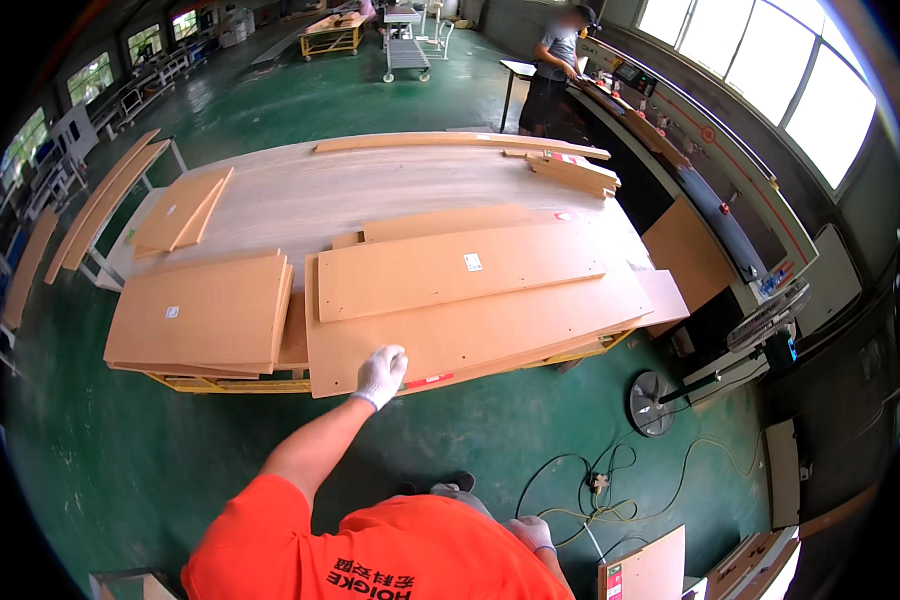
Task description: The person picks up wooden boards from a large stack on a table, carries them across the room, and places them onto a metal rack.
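My left hand, in a white glove, is over the front edge of a large tan board. Its fingers look curled together, and whatever they may hold is hidden. A narrower tan board with a small white label lies on top of the large one. Beside a red sticker on the stack's front edge is that same hand. My right hand, also gloved, hangs low by my right side, away from the boards; its fingers do not show clearly.
Left stands another board stack, with smaller panels behind. Long strips lie at the table's far side. A co-worker stands at a machine on the right. A fan and loose cables occupy the right floor.
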Action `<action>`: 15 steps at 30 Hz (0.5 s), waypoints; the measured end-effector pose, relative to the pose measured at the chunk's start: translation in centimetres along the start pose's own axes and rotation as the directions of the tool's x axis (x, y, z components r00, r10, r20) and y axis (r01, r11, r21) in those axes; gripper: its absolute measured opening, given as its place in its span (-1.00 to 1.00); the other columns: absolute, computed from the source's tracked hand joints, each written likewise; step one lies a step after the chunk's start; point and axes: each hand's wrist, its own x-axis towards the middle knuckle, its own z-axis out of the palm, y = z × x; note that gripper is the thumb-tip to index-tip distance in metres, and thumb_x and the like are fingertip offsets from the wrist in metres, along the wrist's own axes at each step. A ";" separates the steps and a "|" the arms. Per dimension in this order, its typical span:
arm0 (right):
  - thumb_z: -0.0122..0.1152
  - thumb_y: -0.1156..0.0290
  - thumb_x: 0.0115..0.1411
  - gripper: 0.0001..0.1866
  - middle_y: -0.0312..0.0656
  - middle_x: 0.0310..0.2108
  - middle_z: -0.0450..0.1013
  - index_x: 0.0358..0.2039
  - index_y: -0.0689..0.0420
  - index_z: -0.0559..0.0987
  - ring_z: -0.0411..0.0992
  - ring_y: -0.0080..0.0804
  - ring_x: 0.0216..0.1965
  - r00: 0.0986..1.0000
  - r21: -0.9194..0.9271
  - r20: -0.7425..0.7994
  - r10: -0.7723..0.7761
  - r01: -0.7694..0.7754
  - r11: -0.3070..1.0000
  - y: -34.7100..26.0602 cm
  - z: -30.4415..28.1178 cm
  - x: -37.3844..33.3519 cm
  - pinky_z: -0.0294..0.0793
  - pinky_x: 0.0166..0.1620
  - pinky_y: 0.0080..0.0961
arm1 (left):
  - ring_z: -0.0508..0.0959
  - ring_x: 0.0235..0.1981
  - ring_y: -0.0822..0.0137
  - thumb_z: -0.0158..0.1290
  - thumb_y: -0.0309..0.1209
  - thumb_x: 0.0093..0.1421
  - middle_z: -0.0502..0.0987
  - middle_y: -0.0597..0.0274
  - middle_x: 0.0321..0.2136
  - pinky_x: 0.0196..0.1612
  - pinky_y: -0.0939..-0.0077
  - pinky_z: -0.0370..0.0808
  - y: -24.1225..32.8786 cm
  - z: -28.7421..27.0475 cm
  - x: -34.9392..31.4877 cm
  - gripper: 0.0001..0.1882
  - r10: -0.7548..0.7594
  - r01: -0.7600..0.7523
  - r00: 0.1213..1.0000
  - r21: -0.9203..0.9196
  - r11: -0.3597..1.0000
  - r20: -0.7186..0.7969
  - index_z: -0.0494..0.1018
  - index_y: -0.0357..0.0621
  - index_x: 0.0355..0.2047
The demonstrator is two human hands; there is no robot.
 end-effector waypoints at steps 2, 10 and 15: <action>0.41 0.11 0.11 -0.41 0.03 -0.10 0.66 -0.03 0.38 0.65 0.63 -0.21 -0.08 0.997 -0.009 -0.055 -0.056 0.056 0.998 -0.3 -1.1 3.2 0.59 0.01 -0.38 | 0.61 -0.07 -0.04 0.20 -0.18 0.24 0.60 0.01 -0.15 0.01 0.10 0.57 -0.8 0.6 5.2 -0.69 0.056 -0.055 0.998 0.107 0.993 -0.010 0.57 -0.05 -0.10; 0.37 0.12 0.18 -0.45 -0.03 -0.15 0.65 -0.01 0.35 0.64 0.61 -0.32 -0.13 0.964 0.032 -0.172 -0.201 0.209 0.977 -14.2 -2.7 4.9 0.58 -0.02 -0.44 | 0.25 0.39 -0.09 0.26 0.02 0.18 0.24 -0.06 0.39 0.42 0.07 0.24 -5.4 1.3 24.7 -0.22 -0.165 0.027 0.958 0.500 0.866 0.235 0.36 -0.16 0.29; 0.33 0.11 0.25 -0.47 -0.17 -0.20 0.63 0.03 0.32 0.63 0.58 -0.42 -0.22 0.996 0.172 -0.051 -0.079 0.086 0.981 -24.9 1.9 -0.3 0.56 -0.14 -0.48 | 0.04 0.50 0.03 0.24 0.25 0.13 0.13 -0.02 0.46 0.53 0.05 -0.06 -4.3 2.7 31.7 0.02 -0.326 0.052 0.874 0.599 0.799 0.360 0.22 -0.09 0.42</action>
